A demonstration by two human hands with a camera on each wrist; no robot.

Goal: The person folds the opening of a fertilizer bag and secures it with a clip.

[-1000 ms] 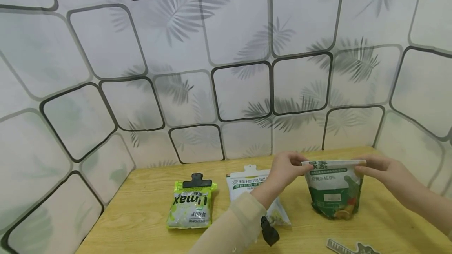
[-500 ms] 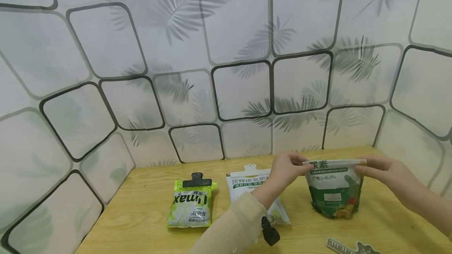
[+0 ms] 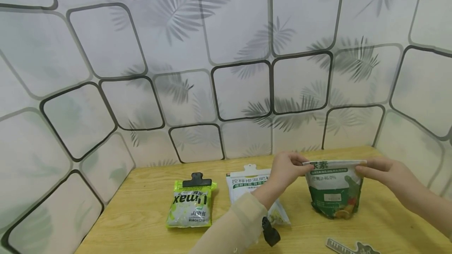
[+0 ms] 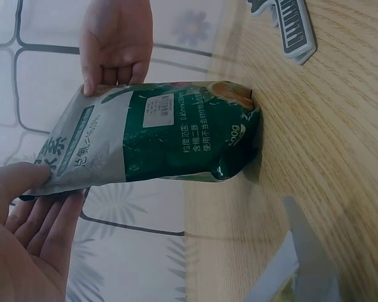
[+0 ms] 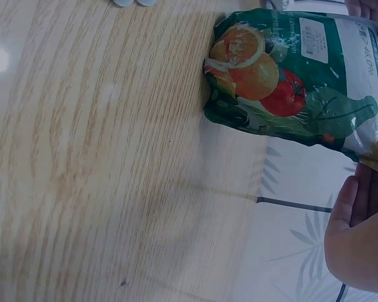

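A green-and-white bag of granules or powder (image 3: 333, 191), printed with fruit and Chinese lettering, stands upright on the table. Its straight top edge cuts across the large green characters. My left hand (image 3: 285, 173) pinches the top left corner, thumb in front and fingers behind. At the top right corner my right hand (image 3: 388, 171) pinches it the same way. In the left wrist view the thumb presses the white upper part of the bag (image 4: 157, 135). Fruit pictures cover the right side of the bag (image 5: 283, 82) in the right wrist view.
A lime-green bag (image 3: 190, 211) with a black clip (image 3: 197, 181) lies left. Behind my left forearm lies a white bag (image 3: 243, 187) with a white clip (image 3: 250, 171). A grey patterned clip (image 3: 353, 248) lies at the front edge of view. A patterned curtain (image 3: 243, 89) surrounds the table.
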